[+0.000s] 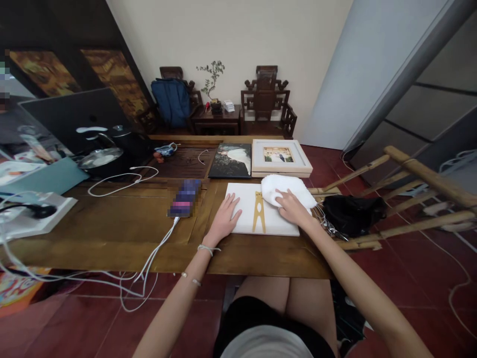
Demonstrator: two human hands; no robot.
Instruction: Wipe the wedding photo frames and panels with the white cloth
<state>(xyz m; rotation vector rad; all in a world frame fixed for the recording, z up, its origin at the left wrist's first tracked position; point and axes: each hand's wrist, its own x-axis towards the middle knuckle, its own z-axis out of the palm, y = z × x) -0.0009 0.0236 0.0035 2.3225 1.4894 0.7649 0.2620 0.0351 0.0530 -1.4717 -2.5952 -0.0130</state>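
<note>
A white flat rectangular panel (245,199) with a gold A-shaped figure (258,214) on its face lies near the table's front edge. My left hand (224,217) rests on the panel's left edge, its fingers spread. Over the panel's upper right corner is a folded white cloth (294,188), bunched and soft. My right hand (291,206) is on this cloth, fingers bent and pressing into it, part of them hidden by its folds. Just behind the panel are a dark picture with a white gown (238,158) and a pale framed photo (309,166).
Left of the panel lies a phone (185,199) with white cables. A power strip (44,219), a teal box (67,174), a glass-lidded pot (100,159) and a laptop (74,114) stand farther left. A bamboo rack (428,226) with a black bag (352,214) is at right.
</note>
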